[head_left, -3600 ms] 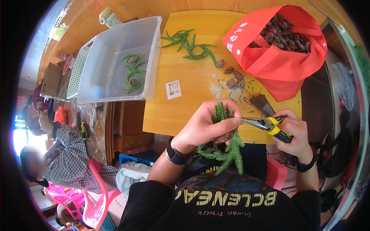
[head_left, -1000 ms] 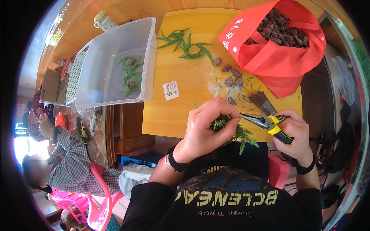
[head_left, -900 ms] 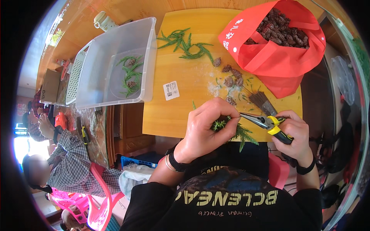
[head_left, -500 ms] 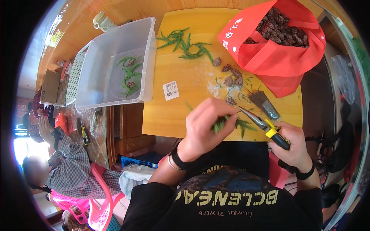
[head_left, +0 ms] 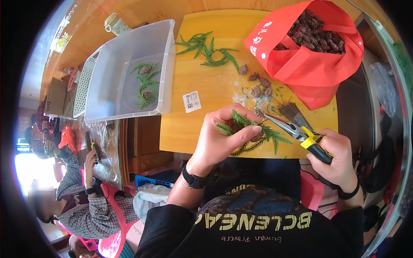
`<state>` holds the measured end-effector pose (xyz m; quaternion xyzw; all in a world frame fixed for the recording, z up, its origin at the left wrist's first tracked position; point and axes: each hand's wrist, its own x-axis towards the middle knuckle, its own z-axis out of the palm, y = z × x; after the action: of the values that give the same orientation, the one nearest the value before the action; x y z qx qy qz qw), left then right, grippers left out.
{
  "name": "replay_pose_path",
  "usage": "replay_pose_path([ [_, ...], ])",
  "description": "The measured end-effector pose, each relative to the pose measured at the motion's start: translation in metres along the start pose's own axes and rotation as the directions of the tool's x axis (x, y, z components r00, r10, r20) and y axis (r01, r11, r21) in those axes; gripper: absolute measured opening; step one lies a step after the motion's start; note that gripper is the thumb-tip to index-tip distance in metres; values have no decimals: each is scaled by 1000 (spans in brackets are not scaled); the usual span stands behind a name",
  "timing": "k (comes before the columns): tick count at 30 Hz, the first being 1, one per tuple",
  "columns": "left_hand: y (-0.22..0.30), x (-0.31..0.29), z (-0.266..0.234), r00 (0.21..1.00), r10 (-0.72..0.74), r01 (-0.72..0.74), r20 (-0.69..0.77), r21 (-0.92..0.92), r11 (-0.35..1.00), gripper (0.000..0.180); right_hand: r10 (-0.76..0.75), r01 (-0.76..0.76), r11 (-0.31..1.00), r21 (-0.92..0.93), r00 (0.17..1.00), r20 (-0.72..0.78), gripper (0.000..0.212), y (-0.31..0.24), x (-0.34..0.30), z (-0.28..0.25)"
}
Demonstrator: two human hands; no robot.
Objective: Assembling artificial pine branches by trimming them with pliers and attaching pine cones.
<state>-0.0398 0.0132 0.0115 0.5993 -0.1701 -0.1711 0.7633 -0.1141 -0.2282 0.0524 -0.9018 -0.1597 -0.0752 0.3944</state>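
Note:
My left hand (head_left: 217,137) pinches a green artificial pine sprig (head_left: 274,136) above the near edge of the table. Behind the thumb a brown bit, perhaps a pine cone, is mostly covered. In my right hand (head_left: 337,159) are needle-nose pliers (head_left: 317,148) with yellow and black handles. Their jaws point left, with the tips close to a thin stem or wire by my left fingertips; whether they grip it I cannot tell. Just beyond lie several loose pine cones (head_left: 256,91) and a bundle of thin brown wires (head_left: 291,112) in clear wrapping.
A red bag (head_left: 318,71) full of pine cones stands at the back right. More sprigs (head_left: 218,60) lie on the yellow table (head_left: 189,133) beside a white label (head_left: 192,102). The clear plastic bin (head_left: 116,115) at left holds finished-looking sprigs. Farther left, a co-worker's hand (head_left: 89,163) touches other pliers.
My left hand has turned, bringing the sprig into fuller view. The pliers have shifted slightly right and down. At left, the co-worker has leaned and reached to the other pliers.

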Motion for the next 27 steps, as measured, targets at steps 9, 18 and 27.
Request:
replay_pose_path([
  [9, 1, 1, -1, 993, 110, -115, 35, 196, 974, 13, 143, -146, 989, 11, 981, 134, 21, -7, 5, -13],
  [18, -2, -4, 2, 993, 121, -121, -7, -175, 977, 15, -87, 78, 991, 112, 993, 83, 21, 0, 12, -8],
  [27, 2, -5, 1, 996, 84, -84, -7, -96, 992, 17, -82, 80, 995, 55, 996, 40, 24, 6, 9, -1],
])
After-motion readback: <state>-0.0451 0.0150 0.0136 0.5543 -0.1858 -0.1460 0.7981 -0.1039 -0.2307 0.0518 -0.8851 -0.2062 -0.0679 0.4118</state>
